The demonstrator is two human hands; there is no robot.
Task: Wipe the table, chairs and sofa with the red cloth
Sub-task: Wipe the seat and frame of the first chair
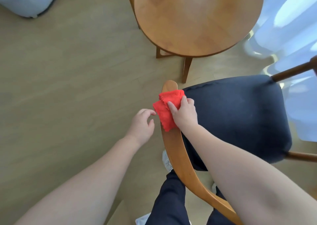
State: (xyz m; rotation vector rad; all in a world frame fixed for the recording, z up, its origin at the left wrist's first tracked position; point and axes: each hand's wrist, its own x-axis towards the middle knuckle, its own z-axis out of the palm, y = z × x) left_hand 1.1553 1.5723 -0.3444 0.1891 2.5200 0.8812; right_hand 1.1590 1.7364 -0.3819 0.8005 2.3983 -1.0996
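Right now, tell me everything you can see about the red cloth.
The red cloth is a bright, fuzzy, microfibre-looking rag with wavy stitched edges, folded into loose layers. It is draped over the chair's curved wooden top rail, near the rail's far end, beside the dark seat cushion. The right hand presses it onto the rail, thumb and fingers curled over it. The left hand hovers open at its left edge; whether a fingertip touches it is unclear.
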